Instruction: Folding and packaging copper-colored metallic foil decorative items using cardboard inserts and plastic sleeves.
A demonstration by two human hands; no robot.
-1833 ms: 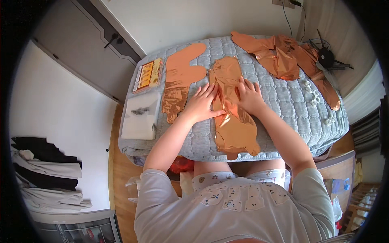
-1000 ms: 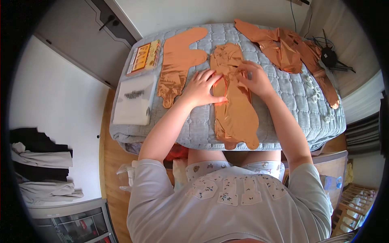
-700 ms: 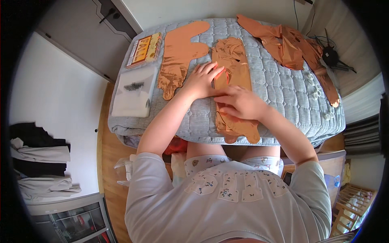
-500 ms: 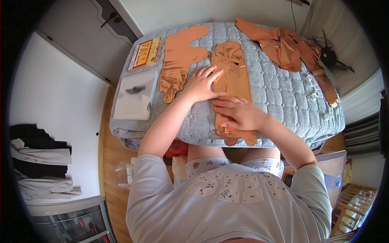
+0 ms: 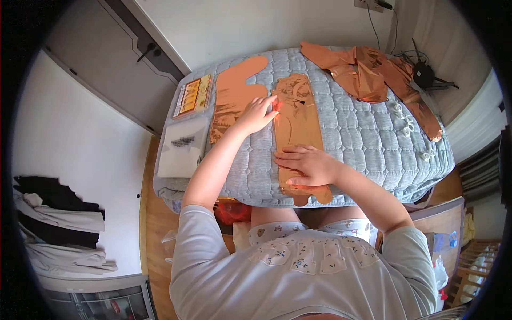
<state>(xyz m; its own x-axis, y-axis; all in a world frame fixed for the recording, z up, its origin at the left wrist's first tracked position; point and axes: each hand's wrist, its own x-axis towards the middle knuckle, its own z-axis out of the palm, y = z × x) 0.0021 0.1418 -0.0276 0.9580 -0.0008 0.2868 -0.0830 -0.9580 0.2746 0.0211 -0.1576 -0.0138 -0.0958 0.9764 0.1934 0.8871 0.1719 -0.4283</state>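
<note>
A long flat copper-coloured foil balloon (image 5: 298, 128) lies folded on the quilted bed in front of me, crinkled at its far end. My left hand (image 5: 259, 114) is at its left edge, thumb and fingertips apart and touching the foil. Nearer to me, my right hand (image 5: 308, 164) rests flat across the foil with its fingers stretched out, hiding part of it. To the left lies another flat copper foil balloon (image 5: 240, 80), partly behind my left forearm. A crumpled copper foil balloon (image 5: 368, 72) spreads over the far right of the bed.
The grey quilted bed (image 5: 352, 152) carries everything. On its left are a yellow and red flat package (image 5: 193, 96) and a white plastic-wrapped pack (image 5: 182, 152). Small white coils (image 5: 408, 128) lie at right, beside a black router-like device (image 5: 424, 74) with cables.
My left hand has moved up the foil's left edge, away from my right hand, its fingers less spread. My right hand now lies flatter. The whole view has shifted slightly.
</note>
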